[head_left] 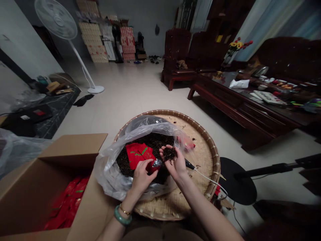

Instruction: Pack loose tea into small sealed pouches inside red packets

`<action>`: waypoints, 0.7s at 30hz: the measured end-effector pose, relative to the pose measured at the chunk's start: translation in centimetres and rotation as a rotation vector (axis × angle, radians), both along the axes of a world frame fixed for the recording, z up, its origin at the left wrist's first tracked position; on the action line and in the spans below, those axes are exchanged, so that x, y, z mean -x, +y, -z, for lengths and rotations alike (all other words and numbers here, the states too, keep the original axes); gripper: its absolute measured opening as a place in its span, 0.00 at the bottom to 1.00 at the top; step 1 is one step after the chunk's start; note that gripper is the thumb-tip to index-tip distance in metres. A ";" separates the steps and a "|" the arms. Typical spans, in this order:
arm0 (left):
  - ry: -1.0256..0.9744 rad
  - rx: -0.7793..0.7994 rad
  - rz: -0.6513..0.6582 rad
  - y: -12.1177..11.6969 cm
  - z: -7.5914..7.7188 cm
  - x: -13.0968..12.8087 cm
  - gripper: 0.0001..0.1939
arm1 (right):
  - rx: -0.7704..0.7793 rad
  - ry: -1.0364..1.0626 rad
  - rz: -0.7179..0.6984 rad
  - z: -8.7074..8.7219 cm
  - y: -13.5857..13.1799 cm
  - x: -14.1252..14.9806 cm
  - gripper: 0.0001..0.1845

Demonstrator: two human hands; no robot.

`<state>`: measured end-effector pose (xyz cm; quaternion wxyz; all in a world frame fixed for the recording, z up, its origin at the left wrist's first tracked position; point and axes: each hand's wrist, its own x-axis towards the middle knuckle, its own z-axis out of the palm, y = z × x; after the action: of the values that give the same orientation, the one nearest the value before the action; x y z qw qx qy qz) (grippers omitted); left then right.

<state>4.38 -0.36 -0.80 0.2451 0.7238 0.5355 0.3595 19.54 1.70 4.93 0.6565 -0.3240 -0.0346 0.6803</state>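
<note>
My left hand (144, 175) pinches a small red sachet (154, 166) whose silvery inside shows at its mouth. Cupped palm up beside it, my right hand (177, 164) holds a clump of dark dried tea leaves (169, 153). Both hands are over a clear plastic bag (107, 177) full of loose tea leaves (157, 140). Several flat red sachets (137, 154) with green marks lie fanned on the leaves. The bag sits on a round woven bamboo tray (207, 147). A dark handheld tool (190, 164) with a white cord lies partly behind my right hand.
At my left stands an open cardboard box (72, 145) with red sachets (71, 197) inside. A black round stand base (237, 180) is right of the tray. Farther off are a white fan (82, 65), stacked cartons (92, 40) and a cluttered dark wooden table (233, 100).
</note>
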 end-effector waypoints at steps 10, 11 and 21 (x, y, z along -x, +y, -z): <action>0.054 -0.041 -0.013 0.3 0.2 -0.5 0.20 | -0.244 -0.339 0.060 -0.1 -0.7 2.3 0.18; 0.052 -0.035 -0.016 0.3 0.3 -0.5 0.20 | -0.258 -0.385 0.055 0.0 -0.8 2.3 0.19; 0.060 -0.027 -0.072 0.6 1.1 -0.5 0.23 | -0.389 -0.649 -0.079 0.9 -1.5 1.9 0.27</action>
<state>4.91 0.25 -1.89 0.2059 0.7176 0.5635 0.3537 17.68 0.21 4.07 0.6340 -0.3902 -0.3817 0.5479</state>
